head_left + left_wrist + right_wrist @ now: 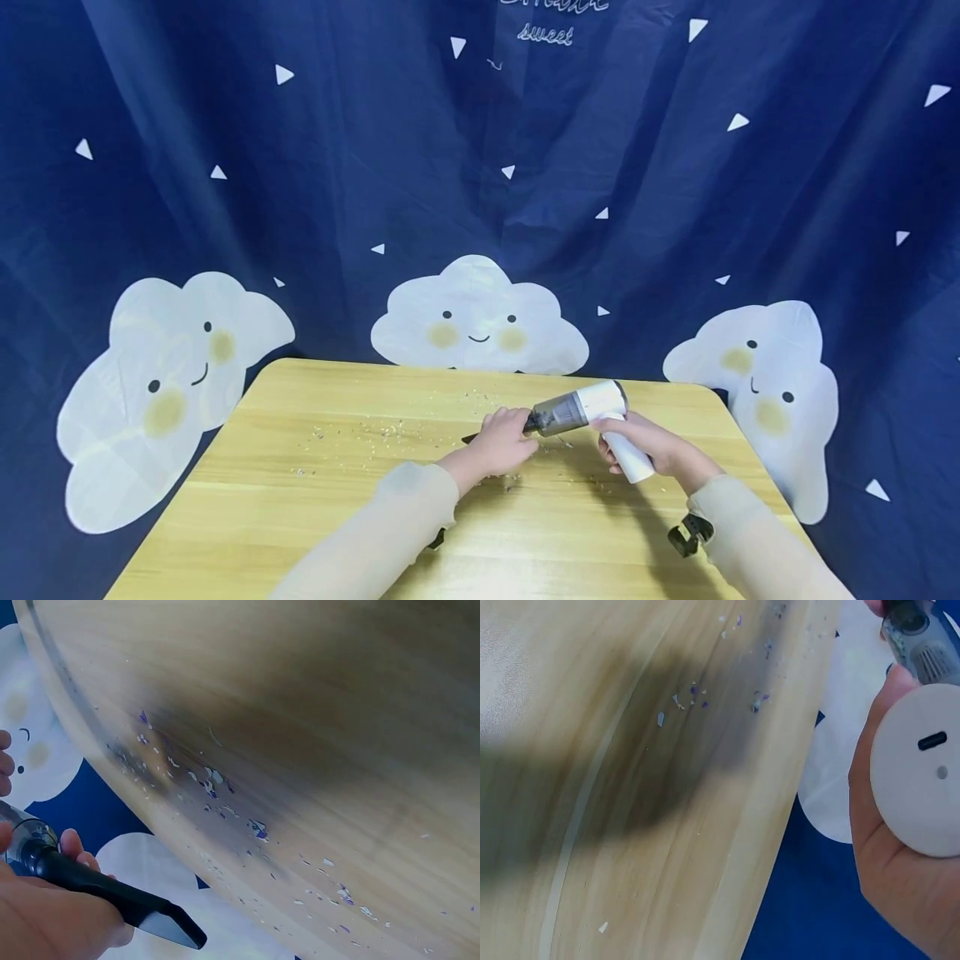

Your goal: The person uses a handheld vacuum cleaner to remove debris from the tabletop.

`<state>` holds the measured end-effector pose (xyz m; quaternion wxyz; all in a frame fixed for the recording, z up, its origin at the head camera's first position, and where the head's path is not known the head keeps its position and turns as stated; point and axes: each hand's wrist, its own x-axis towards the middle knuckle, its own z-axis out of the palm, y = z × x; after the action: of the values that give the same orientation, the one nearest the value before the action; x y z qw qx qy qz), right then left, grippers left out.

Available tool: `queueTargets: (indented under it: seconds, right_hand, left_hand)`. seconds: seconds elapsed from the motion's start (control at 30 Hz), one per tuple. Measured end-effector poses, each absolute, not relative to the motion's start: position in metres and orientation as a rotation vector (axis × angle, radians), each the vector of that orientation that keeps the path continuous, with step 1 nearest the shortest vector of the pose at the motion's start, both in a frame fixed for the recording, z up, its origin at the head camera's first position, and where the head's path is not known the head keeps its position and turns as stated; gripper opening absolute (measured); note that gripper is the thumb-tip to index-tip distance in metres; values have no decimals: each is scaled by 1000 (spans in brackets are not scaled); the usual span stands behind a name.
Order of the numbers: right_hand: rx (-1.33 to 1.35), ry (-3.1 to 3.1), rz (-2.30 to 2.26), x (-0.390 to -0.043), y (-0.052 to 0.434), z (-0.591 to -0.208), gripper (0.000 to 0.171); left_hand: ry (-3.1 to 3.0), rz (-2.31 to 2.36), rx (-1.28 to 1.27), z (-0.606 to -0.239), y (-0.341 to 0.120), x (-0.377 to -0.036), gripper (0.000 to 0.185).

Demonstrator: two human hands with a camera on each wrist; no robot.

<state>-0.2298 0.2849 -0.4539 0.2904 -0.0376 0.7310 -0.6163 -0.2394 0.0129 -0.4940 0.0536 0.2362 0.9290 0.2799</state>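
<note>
A white handheld vacuum cleaner point(600, 401) with a smoky see-through dust cup point(559, 415) is held above the table, its black nozzle point(127, 894) pointing left. My left hand point(504, 442) grips the nozzle near where it joins the cup. Around the white handle point(628, 454) curls my right hand point(648, 440). In the right wrist view the round white end of the handle point(919, 795) faces the camera, and some bits show inside the cup. Small white and purple scraps point(214, 780) lie scattered on the tabletop beneath and left of the vacuum.
The light wooden table point(247, 500) has rounded corners at its far edge. Behind it hangs a dark blue curtain point(337, 167) printed with smiling clouds and white triangles. A black strap point(688, 533) sits at the right sleeve.
</note>
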Motion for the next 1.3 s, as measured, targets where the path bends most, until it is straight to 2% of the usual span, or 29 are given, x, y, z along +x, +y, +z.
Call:
queueTargets:
  seconds: [0.3,0.47,0.6,0.83,1.13,1.3]
  right_hand:
    - [-136,1872,-1685,-226,284,-452,23]
    - [-175,1818,-1690,-223,281,-453,22]
    - [-237,1740,-1689,-223,281,-453,28]
    - [-258,1660,-1686,-223,287,-450,33]
    - [-252,1515,-1709,-219,285,-446,26]
    - [-208,1709,-1688,-216,282,-440,19]
  left_hand:
    - [2834,909,718,-490,11,-235,66]
    - [2880,922,698,-493,14,-235,63]
    - [2921,920,726,-493,16,-233,61]
    - [2905,987,751,-492,22,-232,67]
    - [2836,1037,728,-480,22,-227,68]
    - [2791,1100,693,-479,27,-226,65]
